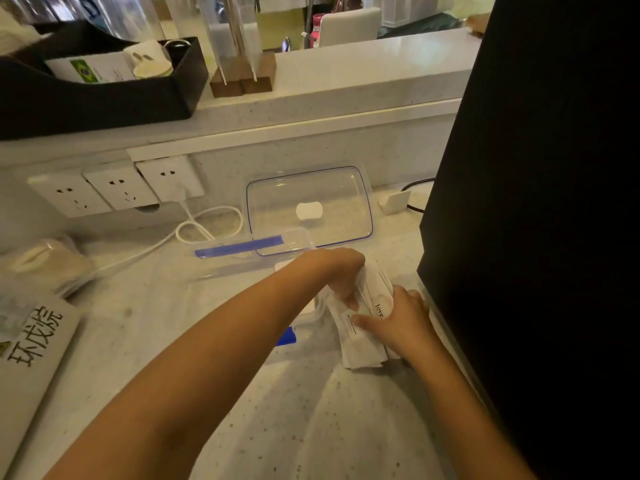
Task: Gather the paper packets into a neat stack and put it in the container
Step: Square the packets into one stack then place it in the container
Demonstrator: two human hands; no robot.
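Both hands, left hand (341, 277) & right hand (403, 318), grip paper packets (360, 348) on tabletop (156, 323). Best squared w/ even edges before container (273, 216).

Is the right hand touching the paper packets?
Touching. In the head view the right hand lays its thumb directly on the paper packets.

Left hand (341, 275) over far end of paper packets (360, 344), fingers curled down, gripping. Right hand (398, 320) at packets' right side, thumb across top, holding. Bare forearms converge on packets.
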